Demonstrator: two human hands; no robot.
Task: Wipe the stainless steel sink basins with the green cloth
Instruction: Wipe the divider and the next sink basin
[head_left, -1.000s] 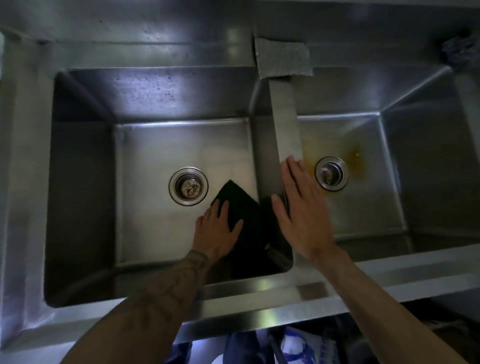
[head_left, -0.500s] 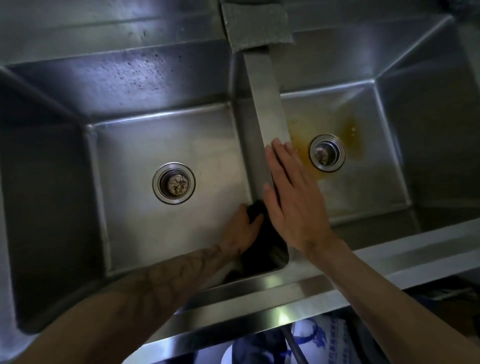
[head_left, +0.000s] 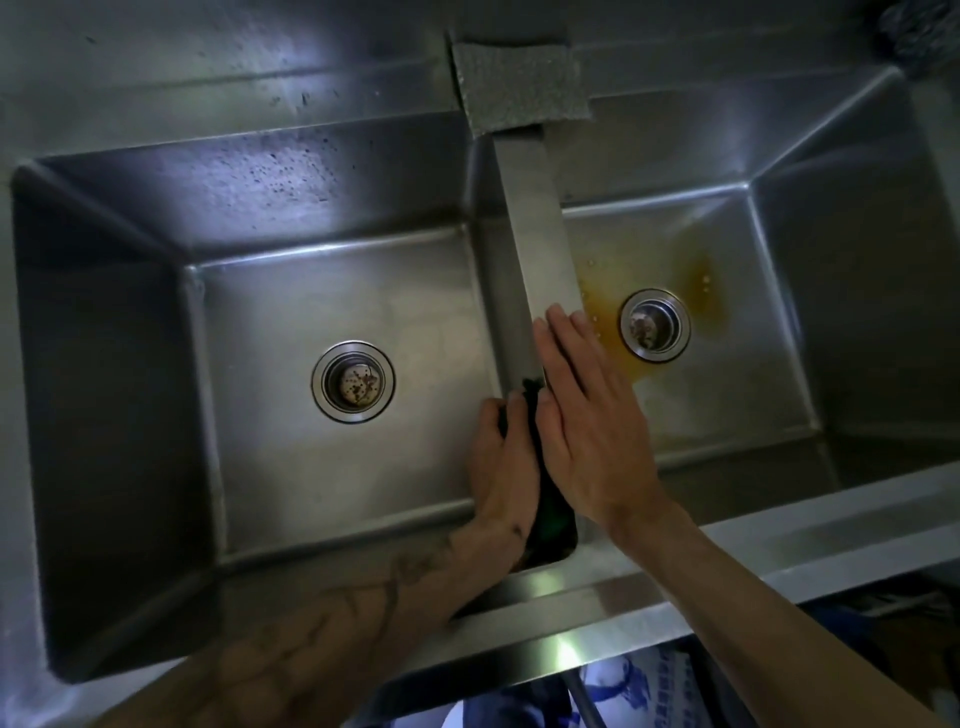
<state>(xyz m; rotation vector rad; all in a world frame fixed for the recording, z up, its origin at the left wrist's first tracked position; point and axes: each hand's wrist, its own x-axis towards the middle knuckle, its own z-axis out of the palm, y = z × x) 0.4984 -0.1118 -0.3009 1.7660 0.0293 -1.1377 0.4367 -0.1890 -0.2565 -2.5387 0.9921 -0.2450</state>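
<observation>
A double stainless steel sink fills the head view, with a left basin (head_left: 311, 467) and a right basin (head_left: 727, 405). My left hand (head_left: 501, 462) is down in the left basin and presses the dark green cloth (head_left: 553, 512) against the divider wall at the basin's front right corner. Most of the cloth is hidden behind that hand. My right hand (head_left: 587, 421) lies flat, fingers straight, on top of the divider (head_left: 535, 223) between the basins and holds nothing.
Each basin has a round drain strainer, left (head_left: 353, 382) and right (head_left: 654, 325). An orange-yellow stain (head_left: 696, 280) surrounds the right one. A grey scouring pad (head_left: 519, 88) lies on the back ledge above the divider. The front rim (head_left: 779, 551) runs below my wrists.
My left hand has slid the cloth from the basin floor beside the drain to the right, up against the divider wall. My right hand has stayed on the divider. The camera has shifted.
</observation>
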